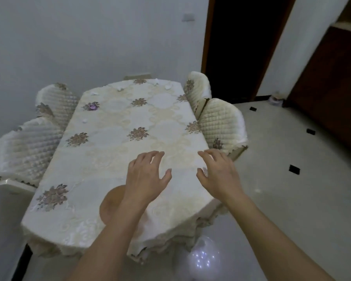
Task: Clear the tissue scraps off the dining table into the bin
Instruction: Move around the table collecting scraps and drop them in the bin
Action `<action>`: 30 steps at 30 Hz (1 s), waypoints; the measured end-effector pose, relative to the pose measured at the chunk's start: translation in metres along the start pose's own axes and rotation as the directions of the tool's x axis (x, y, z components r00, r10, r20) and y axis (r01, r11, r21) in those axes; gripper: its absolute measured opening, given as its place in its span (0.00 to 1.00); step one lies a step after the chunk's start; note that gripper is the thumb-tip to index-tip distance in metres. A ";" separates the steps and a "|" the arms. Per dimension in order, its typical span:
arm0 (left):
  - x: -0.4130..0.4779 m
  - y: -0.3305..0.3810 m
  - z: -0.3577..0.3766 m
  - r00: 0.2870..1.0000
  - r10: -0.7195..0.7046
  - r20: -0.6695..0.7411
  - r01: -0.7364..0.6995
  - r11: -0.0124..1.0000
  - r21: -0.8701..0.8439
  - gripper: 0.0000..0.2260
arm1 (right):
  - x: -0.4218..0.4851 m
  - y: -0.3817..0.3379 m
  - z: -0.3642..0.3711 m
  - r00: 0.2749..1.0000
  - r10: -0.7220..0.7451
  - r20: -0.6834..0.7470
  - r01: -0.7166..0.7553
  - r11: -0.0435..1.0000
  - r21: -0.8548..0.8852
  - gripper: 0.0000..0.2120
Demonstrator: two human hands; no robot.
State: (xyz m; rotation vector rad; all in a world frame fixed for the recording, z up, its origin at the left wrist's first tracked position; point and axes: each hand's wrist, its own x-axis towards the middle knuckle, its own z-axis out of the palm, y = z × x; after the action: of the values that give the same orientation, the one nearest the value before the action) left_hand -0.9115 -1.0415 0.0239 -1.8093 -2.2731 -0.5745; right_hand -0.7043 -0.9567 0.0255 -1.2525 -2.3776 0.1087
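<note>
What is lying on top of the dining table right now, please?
White tissue scraps dot the far end; a lone scrap and a purple bit lie toward the left side. A round brown disc sits at the near end, partly covered by the left forearm.

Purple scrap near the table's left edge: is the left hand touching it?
Apart. Head view shows bare tablecloth between the purple scrap and the left hand.

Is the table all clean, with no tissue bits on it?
No, several white tissue scraps lie at the far end of the table.
</note>
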 end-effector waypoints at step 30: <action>0.079 0.233 0.117 0.842 0.539 0.031 -0.521 0.826 -0.215 0.23 | -0.118 0.227 -0.066 0.803 0.576 -0.150 -0.591 0.803 -0.080 0.21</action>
State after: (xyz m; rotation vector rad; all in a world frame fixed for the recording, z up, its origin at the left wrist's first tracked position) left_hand -0.6945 -0.8807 -0.0094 -2.4766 -1.6673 -0.6363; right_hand -0.4456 -0.9272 -0.0178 -1.9642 -1.8382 0.0736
